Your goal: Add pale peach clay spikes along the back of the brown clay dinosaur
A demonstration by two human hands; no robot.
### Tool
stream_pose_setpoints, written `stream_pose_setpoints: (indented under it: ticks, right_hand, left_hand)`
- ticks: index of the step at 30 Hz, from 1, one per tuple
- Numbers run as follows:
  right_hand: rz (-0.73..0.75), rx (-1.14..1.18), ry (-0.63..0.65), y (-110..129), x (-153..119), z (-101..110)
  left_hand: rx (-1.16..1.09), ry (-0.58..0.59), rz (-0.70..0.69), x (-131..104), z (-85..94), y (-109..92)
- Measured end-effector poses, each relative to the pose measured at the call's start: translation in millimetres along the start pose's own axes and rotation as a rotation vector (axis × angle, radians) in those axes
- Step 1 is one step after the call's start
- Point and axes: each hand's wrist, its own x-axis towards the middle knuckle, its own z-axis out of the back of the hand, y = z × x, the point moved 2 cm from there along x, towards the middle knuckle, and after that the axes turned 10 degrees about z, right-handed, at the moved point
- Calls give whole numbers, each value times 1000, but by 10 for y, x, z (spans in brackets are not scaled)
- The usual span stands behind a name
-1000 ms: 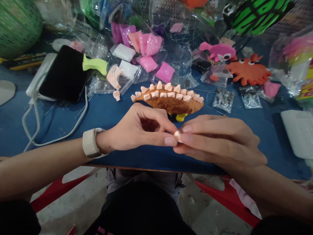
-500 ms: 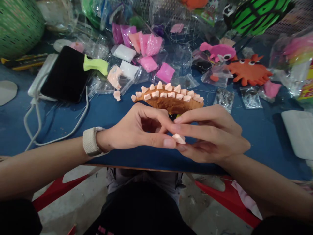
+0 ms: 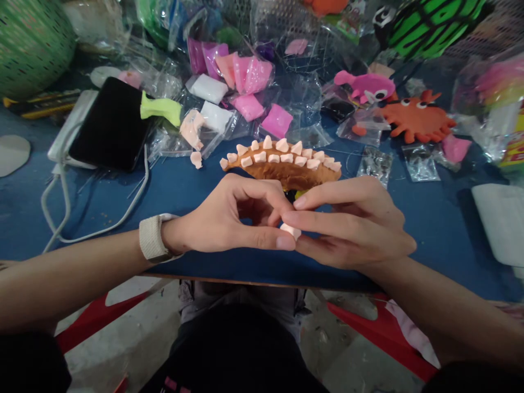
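Pale clay (image 3: 291,231) sits just below the frame's centre, slightly further left than half a second ago, in a nearly closed pinching grip between left hand (image 3: 227,218) and right hand (image 3: 360,226), so its shaping seems unfinished

You wear a wide, pale beige, woven-looking band (image 3: 150,239) on your left wrist, with a dark strip (image 3: 162,257) along its lower edge. Your top (image 3: 233,349) is black, marked with small pink patches (image 3: 171,383); its black sleeves (image 3: 33,363) leave your forearms uncovered. Your trousers (image 3: 241,295) look greyish, darker at the sides. Your left hand (image 3: 221,221) and right hand (image 3: 364,224) have short nails.
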Motion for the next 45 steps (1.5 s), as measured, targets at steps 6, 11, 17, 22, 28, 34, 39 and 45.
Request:
stream_pose_setpoints:
  ticks: [6,11,17,22,28,34,39,45]
  right_hand:
    - [-3,-56,41,-15,-32,57]
    - [-15,-14,58,-11,-14,74]
    - [-18,166,10,-53,84,62]
    - [-66,324,81,-124,97,64]
    - [-12,292,73,-154,67,102]
    - [-43,193,49,-109,35,113]
    - [-36,157,-8,-87,47,81]
    - [3,111,5,-77,63,86]
  left_hand:
    - [30,10,19,-3,0,-2]
    - [32,-4,7,3,4,-11]
    - [23,1,43,0,-1,-7]
    - [-7,37,87,16,-15,12]
    - [-74,52,94,25,3,10]
    - [-70,20,84,23,-1,-29]
    - [-56,-6,44,31,3,-42]
    - [-61,-51,17,28,-19,-22]
